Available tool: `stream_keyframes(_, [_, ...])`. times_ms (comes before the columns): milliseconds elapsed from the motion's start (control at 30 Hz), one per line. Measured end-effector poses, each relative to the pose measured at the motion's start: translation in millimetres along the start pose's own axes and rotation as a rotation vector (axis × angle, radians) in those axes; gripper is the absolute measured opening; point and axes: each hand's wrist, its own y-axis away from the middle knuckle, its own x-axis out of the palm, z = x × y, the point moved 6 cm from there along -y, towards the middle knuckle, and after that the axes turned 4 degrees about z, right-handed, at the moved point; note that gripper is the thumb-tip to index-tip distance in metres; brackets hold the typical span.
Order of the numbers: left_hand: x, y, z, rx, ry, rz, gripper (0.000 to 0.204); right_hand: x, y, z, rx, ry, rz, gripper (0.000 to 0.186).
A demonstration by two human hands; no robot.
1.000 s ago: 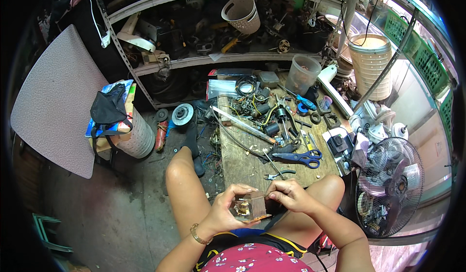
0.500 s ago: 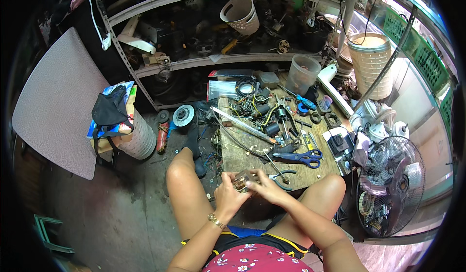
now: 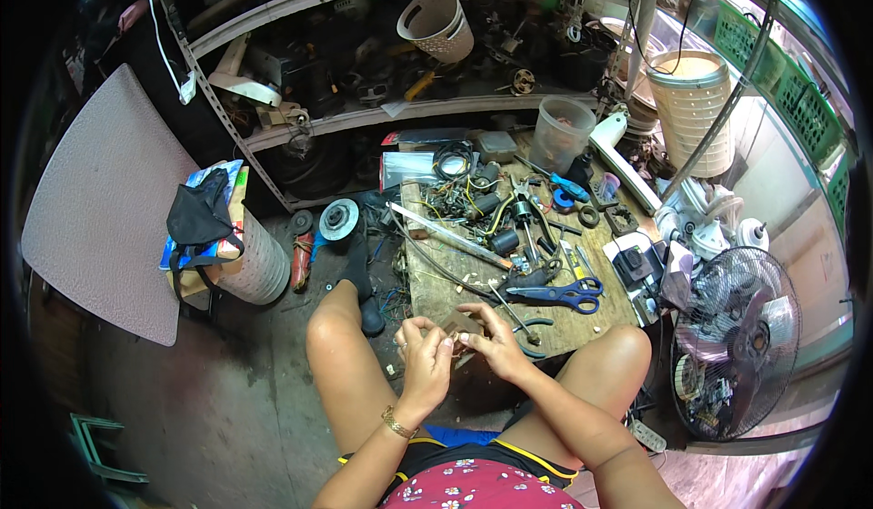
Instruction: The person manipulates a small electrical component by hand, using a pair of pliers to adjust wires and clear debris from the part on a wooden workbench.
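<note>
Near the workbench's front edge, my left hand (image 3: pixel 427 359) and my right hand (image 3: pixel 494 347) are closed round a small boxy brown metal part (image 3: pixel 462 321), possibly a transformer core, with lighter coppery bits on it. My thumbs meet at its near side; fine detail there is hidden. Just beyond and to the right lie dark-handled pliers (image 3: pixel 532 332), a thin metal rod (image 3: pixel 509 309) and blue-handled scissors (image 3: pixel 568 294) on the worn wooden board (image 3: pixel 611 327).
Tangled wires (image 3: pixel 455 195), tools and a clear container (image 3: pixel 561 132) crowd the bench. A caged fan (image 3: pixel 755 345) is at right, an angle grinder (image 3: pixel 302 254) and grey chair (image 3: pixel 109 200) at left. A shelf (image 3: pixel 364 109) spans the back, with a hanging basket (image 3: pixel 435 32).
Both hands have moved forward with the brown part, toward the bench edge, and it is turned differently, with my fingers now over its top. The view has shifted slightly.
</note>
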Motion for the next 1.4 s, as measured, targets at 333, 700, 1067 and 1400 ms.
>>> stream_keyframes(333, [-3.6,12.1,4.3,0.159,-0.011,-0.054,0.018,-0.3,-3.4,-9.5,0.015,0.02,0.059,0.049])
stream_keyframes(700, [12.4,9.0,14.9,-0.021,0.063,-0.162,0.024,3.6,-10.8,-25.7,0.033,-0.058,0.074,0.047])
stream_keyframes(1067, [-5.8,23.2,1.3,0.231,-0.008,-0.13,0.031,9.8,-20.5,-38.3,0.312,-0.326,0.293,0.047])
stream_keyframes(1400, [3.3,4.2,64.8,-0.07,0.363,-0.096,0.024,-23.7,-4.3,28.5,-0.041,1.144,0.021,0.035])
